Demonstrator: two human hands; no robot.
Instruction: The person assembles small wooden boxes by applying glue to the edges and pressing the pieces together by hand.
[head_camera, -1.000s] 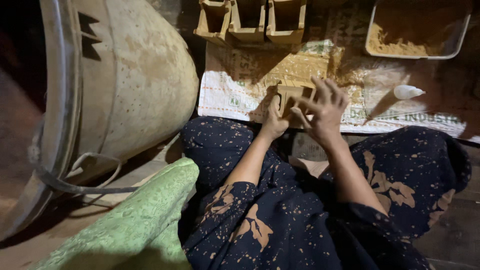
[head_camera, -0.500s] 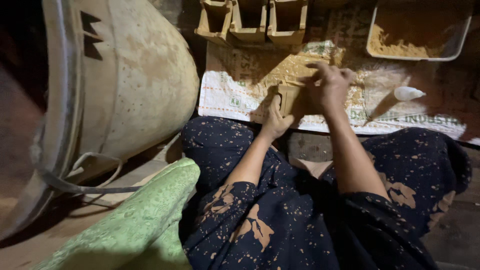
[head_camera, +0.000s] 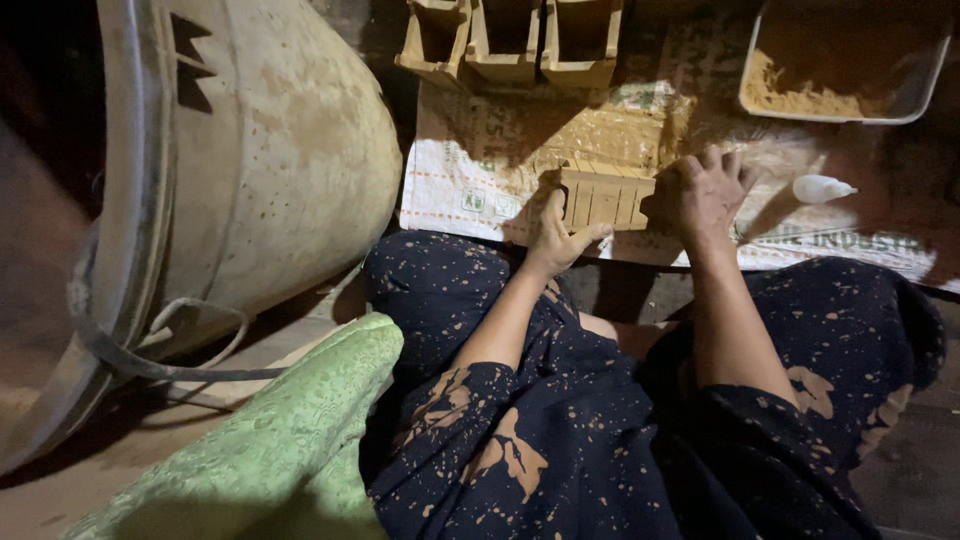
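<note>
— What lies closest?

— A green cloth (head_camera: 270, 450) with a pebbled, embossed weave, draped low at the near left. Beside it, the person's lap in dark navy fabric (head_camera: 560, 440) printed with tan leaf shapes and speckles, both sleeves running forward.

— And the hands?

— The left hand (head_camera: 558, 235) curls against the near left corner of a small wooden mould (head_camera: 605, 195), thumb up along its end, fingers tucked under the near side: grasping the mould. The right hand (head_camera: 705, 195) lies spread, palm down, over the mould's right end, fingers splayed and pressing flat; it is not clenched around anything.

— Where does the mould sit?

— On a white woven plastic sack (head_camera: 480, 175) laid flat as a mat, near the middle of its near edge. The mould is rectangular, pale wood, with narrow slats dividing it into slots, all dusted with tan clay.

— Anything to the right?

— A small white cone-shaped piece (head_camera: 822, 188) rests on the sack, right of the right hand, apart from it.

— Farther off?

— Three square, open wooden boxes (head_camera: 510, 40) stand in a row at the sack's far edge, clay-smeared. At the far right corner, a shallow tray (head_camera: 925, 80) with a pale rim holds ochre powder heaped to its left side. At left, a large round metal tub (head_camera: 260, 170) lies tipped on its side, its wall mottled and spattered, a cord looped at its rim.
</note>
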